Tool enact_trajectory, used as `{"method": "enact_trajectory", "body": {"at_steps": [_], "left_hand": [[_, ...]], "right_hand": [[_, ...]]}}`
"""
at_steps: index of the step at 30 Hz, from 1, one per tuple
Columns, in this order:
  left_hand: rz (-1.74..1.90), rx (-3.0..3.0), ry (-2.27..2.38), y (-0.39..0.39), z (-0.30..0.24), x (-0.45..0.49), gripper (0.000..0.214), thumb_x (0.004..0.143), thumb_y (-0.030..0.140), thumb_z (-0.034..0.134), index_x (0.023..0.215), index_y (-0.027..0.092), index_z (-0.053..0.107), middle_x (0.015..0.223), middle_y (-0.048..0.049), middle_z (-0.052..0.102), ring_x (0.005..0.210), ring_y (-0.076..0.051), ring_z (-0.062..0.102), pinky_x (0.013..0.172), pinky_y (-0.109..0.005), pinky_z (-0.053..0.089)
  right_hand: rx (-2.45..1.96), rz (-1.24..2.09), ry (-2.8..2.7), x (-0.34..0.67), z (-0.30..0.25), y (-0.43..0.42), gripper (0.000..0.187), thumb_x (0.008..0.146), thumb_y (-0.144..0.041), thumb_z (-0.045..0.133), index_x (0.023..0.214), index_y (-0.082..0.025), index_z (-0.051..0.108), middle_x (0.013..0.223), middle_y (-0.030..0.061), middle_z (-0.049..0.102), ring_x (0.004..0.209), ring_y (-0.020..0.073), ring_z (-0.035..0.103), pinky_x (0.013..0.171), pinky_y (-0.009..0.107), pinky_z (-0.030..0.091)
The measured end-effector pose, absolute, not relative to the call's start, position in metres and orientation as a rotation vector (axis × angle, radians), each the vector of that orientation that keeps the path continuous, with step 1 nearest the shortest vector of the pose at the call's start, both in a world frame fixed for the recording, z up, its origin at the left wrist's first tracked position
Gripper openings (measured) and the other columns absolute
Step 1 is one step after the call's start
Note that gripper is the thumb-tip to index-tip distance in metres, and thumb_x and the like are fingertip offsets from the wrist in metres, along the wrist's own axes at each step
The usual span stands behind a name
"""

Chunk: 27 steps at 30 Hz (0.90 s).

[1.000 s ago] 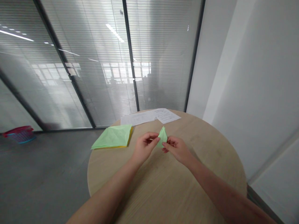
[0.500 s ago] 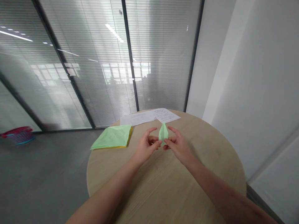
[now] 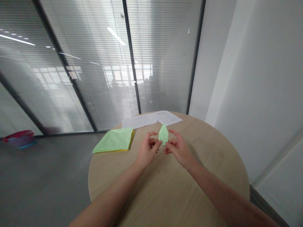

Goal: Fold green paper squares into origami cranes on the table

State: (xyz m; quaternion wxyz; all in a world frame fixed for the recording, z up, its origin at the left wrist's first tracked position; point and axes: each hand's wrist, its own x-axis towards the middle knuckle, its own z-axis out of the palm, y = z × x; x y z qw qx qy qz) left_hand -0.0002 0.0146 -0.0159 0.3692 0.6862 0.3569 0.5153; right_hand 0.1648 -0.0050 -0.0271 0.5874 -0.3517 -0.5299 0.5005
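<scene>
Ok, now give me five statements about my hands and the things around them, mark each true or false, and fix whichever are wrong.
1. Your bare left hand and bare right hand both hold a small, pointed, folded light-green paper. True.
2. In the picture, that paper's tip points down. False: it points up.
3. Flat light-green and yellow sheets lie left of your left hand. True.
4. White printed sheets lie on the floor. False: the white printed sheets lie near the far edge of the round wooden table.
5. A red-and-blue openwork basket stands on the floor. True.
</scene>
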Motion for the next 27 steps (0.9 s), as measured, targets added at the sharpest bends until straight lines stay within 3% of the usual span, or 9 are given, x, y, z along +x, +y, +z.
{"method": "enact_trajectory", "body": {"at_steps": [4,6,8,13,21,27], "left_hand": [[1.333,1.846,0.887,0.0114,-0.0181,0.0007,0.028,0.087,0.029,0.063,0.112,0.020,0.055,0.095,-0.0028,0.068,0.067,-0.012,0.065,0.055,-0.022,0.049],[1.349,1.848,0.871,0.0113,-0.0191,0.0019,0.021,0.086,0.030,0.064,0.105,0.019,0.060,0.099,-0.0049,0.068,0.072,-0.014,0.066,0.056,-0.023,0.052],[1.364,1.805,0.857,0.0120,-0.0193,0.0032,0.021,0.084,0.030,0.066,0.102,0.019,0.061,0.099,-0.0053,0.069,0.075,-0.015,0.066,0.055,-0.023,0.053],[1.364,1.659,0.820,0.0132,-0.0190,0.0057,0.036,0.082,0.028,0.068,0.115,0.020,0.057,0.094,-0.0048,0.072,0.077,-0.016,0.069,0.055,-0.022,0.054],[1.375,1.632,0.882,0.0137,-0.0194,0.0058,0.016,0.081,0.030,0.067,0.089,0.016,0.067,0.082,-0.0047,0.070,0.075,-0.017,0.068,0.056,-0.024,0.056],[1.207,1.652,0.855,0.0184,-0.0177,0.0009,0.022,0.076,0.030,0.070,0.093,0.015,0.073,0.078,-0.0047,0.071,0.071,-0.017,0.066,0.055,-0.026,0.056]], "right_hand": [[-0.812,1.171,-1.192,0.1655,-0.0270,-0.0049,0.059,0.077,-0.041,0.072,0.124,-0.026,0.039,0.068,-0.0071,0.063,0.057,0.0154,0.064,0.063,0.033,0.056],[-0.813,1.166,-1.196,0.1659,-0.0282,-0.0042,0.053,0.078,-0.042,0.071,0.118,-0.026,0.040,0.068,-0.0076,0.063,0.055,0.0147,0.063,0.060,0.032,0.055],[-0.819,1.154,-1.214,0.1661,-0.0300,-0.0029,0.048,0.079,-0.043,0.070,0.113,-0.027,0.040,0.070,-0.0076,0.063,0.052,0.0140,0.062,0.058,0.030,0.054],[-0.830,1.113,-1.271,0.1655,-0.0332,-0.0008,0.040,0.082,-0.045,0.066,0.106,-0.026,0.041,0.074,-0.0067,0.065,0.050,0.0130,0.062,0.054,0.028,0.054],[-0.868,1.135,-1.255,0.1635,-0.0330,-0.0005,0.039,0.080,-0.046,0.066,0.099,-0.025,0.040,0.080,-0.0051,0.066,0.047,0.0115,0.061,0.050,0.028,0.054],[-0.859,1.114,-1.265,0.1675,-0.0361,0.0021,0.040,0.080,-0.051,0.068,0.095,-0.024,0.044,0.075,-0.0052,0.063,0.046,0.0120,0.061,0.049,0.029,0.054]]}}
